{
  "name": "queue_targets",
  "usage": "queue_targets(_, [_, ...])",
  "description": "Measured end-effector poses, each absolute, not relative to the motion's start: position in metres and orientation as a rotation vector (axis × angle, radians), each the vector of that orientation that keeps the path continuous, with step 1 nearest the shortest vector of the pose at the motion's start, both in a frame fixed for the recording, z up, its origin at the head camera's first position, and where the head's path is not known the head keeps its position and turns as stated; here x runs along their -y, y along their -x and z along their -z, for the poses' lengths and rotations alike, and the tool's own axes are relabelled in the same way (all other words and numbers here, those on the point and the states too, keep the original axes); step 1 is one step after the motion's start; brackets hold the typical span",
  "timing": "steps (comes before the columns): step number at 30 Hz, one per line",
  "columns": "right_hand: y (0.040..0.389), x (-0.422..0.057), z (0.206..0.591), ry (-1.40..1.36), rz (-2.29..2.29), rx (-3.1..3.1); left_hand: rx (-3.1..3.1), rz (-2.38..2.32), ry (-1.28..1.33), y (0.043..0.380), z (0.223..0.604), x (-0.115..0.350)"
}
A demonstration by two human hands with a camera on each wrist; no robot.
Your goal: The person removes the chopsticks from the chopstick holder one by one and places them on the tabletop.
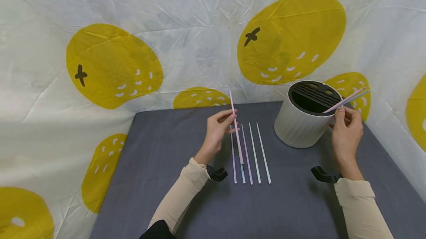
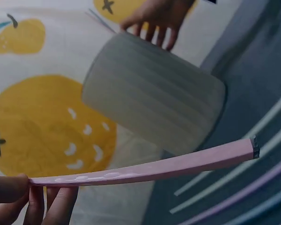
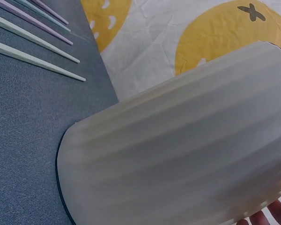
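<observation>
My left hand [image 1: 215, 131] pinches a pink chopstick [image 1: 238, 143] near its thin end, thumb against fingers. Its thick end points down toward me and overlaps the row of chopsticks [image 1: 254, 153] on the grey table. That row holds several, in lilac, blue and pale green. At the right, my right hand [image 1: 348, 130] grips the rim of a ribbed cream utensil holder [image 1: 294, 128], its fingers against the outer wall. A pink and a blue chopstick [image 1: 352, 96] slant out of the opening beside the thumb. The right wrist view shows mostly the holder's wall [image 3: 178, 145] and a few fingertips [image 3: 278, 211].
The holder has a black lid [image 1: 313, 96] with slots, round holes and one larger opening. A grey cloth [image 1: 159, 142] covers the table. Behind and beside it hangs a white sheet [image 1: 199, 57] with yellow fruit prints. Black straps circle both wrists.
</observation>
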State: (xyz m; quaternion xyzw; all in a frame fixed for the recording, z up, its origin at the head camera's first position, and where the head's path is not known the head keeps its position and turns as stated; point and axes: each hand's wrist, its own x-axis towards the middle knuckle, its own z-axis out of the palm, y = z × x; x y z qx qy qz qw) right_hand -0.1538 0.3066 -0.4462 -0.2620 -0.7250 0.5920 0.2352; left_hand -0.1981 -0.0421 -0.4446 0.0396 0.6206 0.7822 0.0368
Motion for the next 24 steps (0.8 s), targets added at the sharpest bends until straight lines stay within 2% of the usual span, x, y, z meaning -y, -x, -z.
queue_targets(12, [0.154,-0.306,0.445,0.709,-1.623,1.981,-2.019,-2.248,0.197,0.196,0.503,0.067])
queue_targets(24, [0.155,-0.306,0.448,0.685,-1.616,1.964,-2.309,-2.033,0.252,0.196,0.54,0.071])
